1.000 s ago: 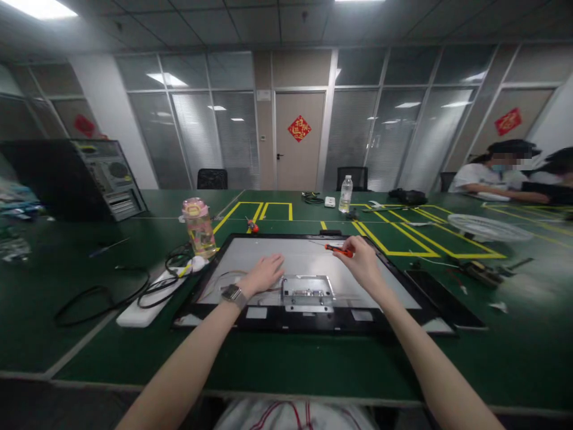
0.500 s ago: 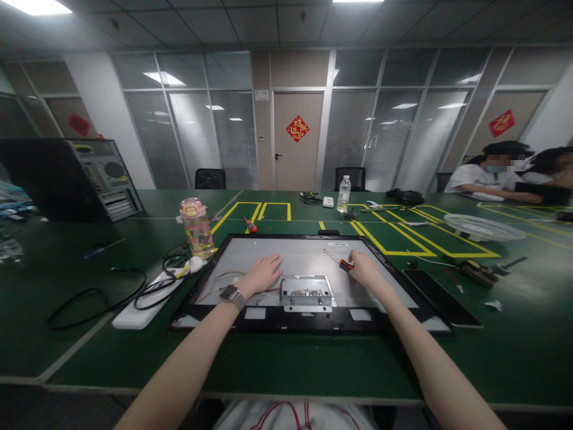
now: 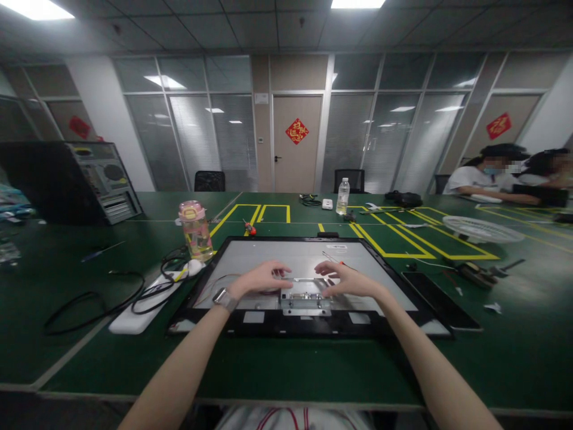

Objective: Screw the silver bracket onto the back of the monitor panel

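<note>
Head view: both forearms reach forward over the worktop (image 3: pixel 286 370), wrists bent inward. Left hand (image 3: pixel 264 278) and right hand (image 3: pixel 347 280) curl at either side of one metal bracket box (image 3: pixel 306 304), near edge of one display panel (image 3: pixel 277 252). Each grip part open, thumb clear of fingers; firm hold on bracket: cannot tell. One orange-handled screwdriver (image 3: pixel 330 257) on panel, partly behind right hand. Two bottles: pink-lidded (image 3: pixel 196 234), clear (image 3: pixel 342 197). Left: power strip (image 3: pixel 136 312), black cable (image 3: pixel 83 291), PC tower (image 3: pixel 49 179).
</note>
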Motion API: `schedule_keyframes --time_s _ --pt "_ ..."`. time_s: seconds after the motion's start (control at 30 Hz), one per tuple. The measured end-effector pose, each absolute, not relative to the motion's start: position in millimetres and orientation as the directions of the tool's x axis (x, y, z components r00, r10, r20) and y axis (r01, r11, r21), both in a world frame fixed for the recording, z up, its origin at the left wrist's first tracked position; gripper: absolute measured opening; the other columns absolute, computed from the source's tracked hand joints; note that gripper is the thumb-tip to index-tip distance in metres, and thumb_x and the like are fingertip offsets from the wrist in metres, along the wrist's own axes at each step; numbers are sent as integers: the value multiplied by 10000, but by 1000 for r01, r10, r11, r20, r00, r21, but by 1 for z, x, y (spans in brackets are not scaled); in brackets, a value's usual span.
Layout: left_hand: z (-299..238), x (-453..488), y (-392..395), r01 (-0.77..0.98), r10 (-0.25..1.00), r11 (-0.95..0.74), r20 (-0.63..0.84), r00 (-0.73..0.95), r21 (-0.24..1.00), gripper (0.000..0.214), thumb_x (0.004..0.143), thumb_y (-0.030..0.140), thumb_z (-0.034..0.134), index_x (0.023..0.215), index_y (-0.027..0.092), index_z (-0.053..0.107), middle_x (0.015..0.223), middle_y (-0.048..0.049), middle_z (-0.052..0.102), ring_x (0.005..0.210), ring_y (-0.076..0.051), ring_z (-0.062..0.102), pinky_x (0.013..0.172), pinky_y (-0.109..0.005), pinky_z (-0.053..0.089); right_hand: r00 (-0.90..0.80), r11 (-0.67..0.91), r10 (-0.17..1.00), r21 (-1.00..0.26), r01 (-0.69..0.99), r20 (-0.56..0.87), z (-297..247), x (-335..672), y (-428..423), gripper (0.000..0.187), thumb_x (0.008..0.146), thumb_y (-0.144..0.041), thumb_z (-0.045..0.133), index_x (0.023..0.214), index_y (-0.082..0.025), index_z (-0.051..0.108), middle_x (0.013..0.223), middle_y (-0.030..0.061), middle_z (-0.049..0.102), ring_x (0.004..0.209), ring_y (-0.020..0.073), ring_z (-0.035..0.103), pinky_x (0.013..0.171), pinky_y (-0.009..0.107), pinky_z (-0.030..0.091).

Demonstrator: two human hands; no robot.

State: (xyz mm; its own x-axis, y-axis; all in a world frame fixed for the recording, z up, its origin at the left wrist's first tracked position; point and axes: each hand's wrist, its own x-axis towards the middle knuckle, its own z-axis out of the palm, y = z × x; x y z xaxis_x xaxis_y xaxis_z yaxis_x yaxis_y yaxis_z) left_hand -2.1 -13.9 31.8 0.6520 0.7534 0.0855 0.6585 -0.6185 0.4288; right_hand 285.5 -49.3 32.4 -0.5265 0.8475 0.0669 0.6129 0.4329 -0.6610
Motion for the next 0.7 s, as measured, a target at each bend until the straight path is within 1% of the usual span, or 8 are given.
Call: schedule_keyframes --time_s 0.03,0.07,0.1,0.17,0.23,0.33,0.47,0.7 --pt "35 -3 -16 640 727 -627 40 685 444 624 707 614 638 1210 247 604 1094 -51 636 929 -204 619 796 -271 474 -562 417 827 -680 603 8 33 284 -52 628 647 -388 779 1190 -216 516 1216 68 577 1118 247 553 929 352 462" --pt "37 -3 -18 625 698 -631 -16 716 458 722 643 620 691 1251 249 573 1133 -61 608 962 -222 603 808 -284 466 -570 402 821 -678 616 -32 33 284 -53 680 602 -366 807 1197 -216 512 1222 68 568 1125 257 543 933 359 457" --pt "38 -4 -19 626 690 -631 -37 723 457 803 581 621 733 1268 245 558 1142 -67 591 993 -240 583 830 -299 455 -561 389 826 -665 637 -54 32 283 -54 712 571 -332 822 1200 -216 508 1221 67 563 1121 261 540 928 360 456" --pt "39 -4 -21 630 683 -632 -59 728 451 861 534 596 771 1278 228 542 1155 -77 563 1042 -261 547 873 -321 429 -527 378 848 -636 673 -54 30 283 -54 733 545 -268 828 1197 -210 499 1197 66 558 1097 259 542 903 349 460" --pt "39 -4 -22 636 691 -629 -53 720 447 826 529 566 784 1242 212 562 1144 -75 555 1046 -261 535 891 -327 414 -505 381 862 -621 685 -29 27 283 -52 723 537 -225 823 1179 -201 491 1150 62 562 1053 247 554 862 331 471" --pt "37 -3 -21 632 700 -627 -27 714 455 766 521 517 800 1183 194 589 1123 -69 559 1017 -252 544 877 -321 417 -511 423 859 -613 667 37 22 282 -50 650 531 -198 815 1103 -197 505 1078 41 567 1003 229 562 832 317 477" --pt "39 -4 -22 602 695 -646 35 718 469 706 542 457 802 1165 202 591 1101 -58 565 1016 -252 551 869 -317 427 -521 495 840 -615 615 155 26 282 -52 560 549 -184 791 1040 -206 524 1016 11 578 970 211 563 895 343 448" --pt "39 -2 -19 562 705 -672 184 685 482 621 620 328 759 1199 184 584 1105 -63 559 998 -232 564 895 -315 438 -483 501 847 -635 589 220 30 285 -48 464 631 -182 737 1033 -218 509 1025 6 583 987 204 561 937 361 417"
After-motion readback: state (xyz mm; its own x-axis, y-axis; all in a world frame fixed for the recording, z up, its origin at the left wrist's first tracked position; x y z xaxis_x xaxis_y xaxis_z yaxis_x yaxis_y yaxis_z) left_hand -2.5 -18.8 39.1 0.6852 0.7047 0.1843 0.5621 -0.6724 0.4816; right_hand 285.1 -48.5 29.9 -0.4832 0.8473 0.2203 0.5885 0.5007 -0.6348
